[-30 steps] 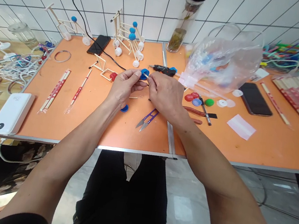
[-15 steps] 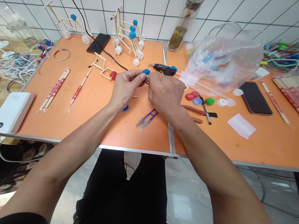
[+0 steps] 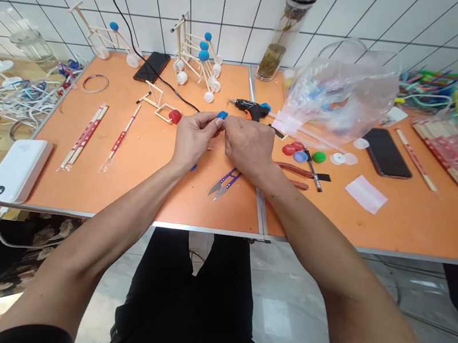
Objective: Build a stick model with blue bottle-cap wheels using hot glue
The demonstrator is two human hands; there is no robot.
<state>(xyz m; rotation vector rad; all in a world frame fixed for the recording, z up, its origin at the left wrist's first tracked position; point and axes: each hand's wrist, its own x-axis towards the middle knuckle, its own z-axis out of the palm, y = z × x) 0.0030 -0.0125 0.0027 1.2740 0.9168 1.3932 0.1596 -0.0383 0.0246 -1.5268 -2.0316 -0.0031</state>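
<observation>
Tabletop (image 3: 189, 206): orange, set against the tiled wall; bulky goods lie to its rear and flanks, which presumably leaves the front free for handwork. The clear plastic bag (image 3: 337, 90) slumps at rear right, colored pieces showing through it. The glass bottle (image 3: 272, 56) stands upright by the wall. The joined stick models (image 3: 204, 46) rest at the back, likely parked there out of the arms' way.

Right hand (image 3: 251, 143): curled narrow, knuckles up, fingertips turned in against the work; whether it grips anything cannot be told from this angle. Left hand (image 3: 195, 134): narrow, thumb and forefinger pinching the blue bottle cap (image 3: 222, 115) near its tips. Bringing the hands together in this way probably steadies so small a part.

Glue gun (image 3: 251, 108): on its side just beyond the right hand, close enough to pick up readily. Thread snips (image 3: 233, 181) lie below the right hand, blades toward the worker, also within short reach. The small stick frame with a red cap (image 3: 174, 116) lies just beside the left hand.

Blue bottle cap: held between the two hands, above the tabletop; plain saturated blue, only a small patch visible past the fingers.
</observation>
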